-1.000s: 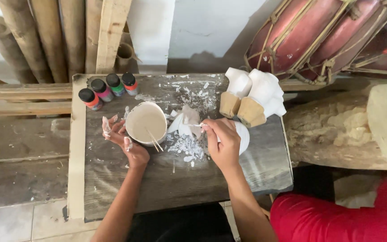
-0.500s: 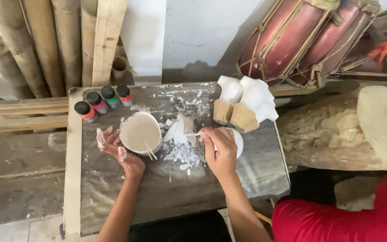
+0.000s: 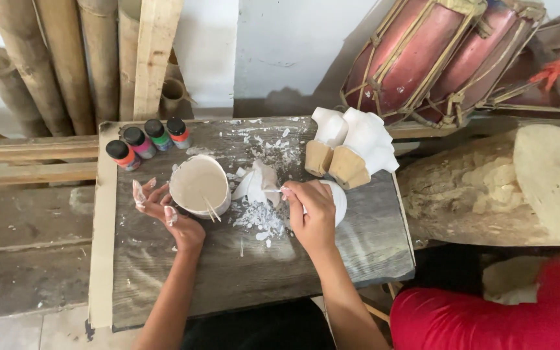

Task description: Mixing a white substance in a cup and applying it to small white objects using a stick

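My left hand (image 3: 163,210) rests on the dark wooden board (image 3: 241,272), fingers apart and smeared white, just left of a white bowl (image 3: 199,186) of pale paste with a stick in it. My right hand (image 3: 311,214) is closed on a thin tool whose tip touches a small white carved piece (image 3: 258,183) at the board's middle. White chips (image 3: 258,217) lie scattered under that piece. A round white object (image 3: 339,201) sits partly hidden behind my right hand.
Several small paint bottles (image 3: 142,141) stand at the board's back left. Two white-coated wooden carvings (image 3: 351,146) stand at the back right. Bamboo poles (image 3: 66,58) lean behind, red drums (image 3: 435,58) at the far right, and a log (image 3: 500,188) beside the board.
The view has shifted slightly. Both hands stay in nearly the same places, the right one still working at the small white piece.
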